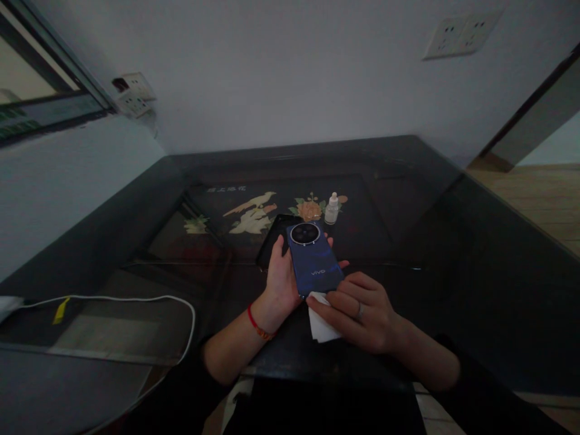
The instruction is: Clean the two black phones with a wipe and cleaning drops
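My left hand [280, 279] holds a blue phone [313, 261] from below, back side up, with its round camera ring at the far end. My right hand [362, 313] pinches a white cloth [321, 326] and presses it against the phone's near edge. A ring sits on one finger of that hand, and a red cord circles my left wrist. A black phone case [273, 240] lies on the table just behind my left hand.
A small white dropper bottle [332, 209] stands behind the phone on the dark glass-topped table [430, 254], which has a bird-and-flower inlay. A white cable [136, 298] loops across the left side. Walls with sockets close the back and left.
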The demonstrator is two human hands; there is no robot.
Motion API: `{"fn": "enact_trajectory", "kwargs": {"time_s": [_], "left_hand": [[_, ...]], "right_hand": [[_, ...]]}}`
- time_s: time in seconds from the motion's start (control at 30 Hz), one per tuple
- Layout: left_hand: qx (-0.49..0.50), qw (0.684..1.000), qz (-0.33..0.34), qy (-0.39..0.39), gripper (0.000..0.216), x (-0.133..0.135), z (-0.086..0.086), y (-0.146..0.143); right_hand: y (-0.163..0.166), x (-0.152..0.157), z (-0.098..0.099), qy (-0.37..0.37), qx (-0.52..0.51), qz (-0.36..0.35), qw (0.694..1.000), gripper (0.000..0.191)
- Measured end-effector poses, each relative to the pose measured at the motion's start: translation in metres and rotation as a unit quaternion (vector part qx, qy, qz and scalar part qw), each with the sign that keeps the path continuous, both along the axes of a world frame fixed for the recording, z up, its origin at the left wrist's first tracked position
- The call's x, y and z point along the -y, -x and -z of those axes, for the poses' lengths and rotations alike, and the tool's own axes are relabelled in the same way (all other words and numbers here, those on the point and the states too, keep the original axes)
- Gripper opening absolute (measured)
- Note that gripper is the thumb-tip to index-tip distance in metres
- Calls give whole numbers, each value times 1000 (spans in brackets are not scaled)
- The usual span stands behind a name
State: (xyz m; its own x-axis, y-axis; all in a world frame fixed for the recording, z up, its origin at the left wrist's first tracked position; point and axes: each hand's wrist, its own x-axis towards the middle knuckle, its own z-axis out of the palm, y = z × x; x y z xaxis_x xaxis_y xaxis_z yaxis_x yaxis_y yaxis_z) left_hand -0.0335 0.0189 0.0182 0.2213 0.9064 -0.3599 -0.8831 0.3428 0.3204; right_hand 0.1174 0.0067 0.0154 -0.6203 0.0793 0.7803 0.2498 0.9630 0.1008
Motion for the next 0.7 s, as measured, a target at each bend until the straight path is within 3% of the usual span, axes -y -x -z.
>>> {"fn": "enact_trajectory", "kwargs": {"time_s": [0.2,0.43,0.7], "left_hand": [[-6,999,35,4,69,0,5,1],[-15,1000,13,-23,70,-5,1,11],[-13,997,71,18,66,3,-1,-4]], "right_hand": [[-1,-2,2,1,9,0,1000,21],[-27,-22,8,33,-45,32,998,25],[1,1,-3,37,44,-61,996,15]]}}
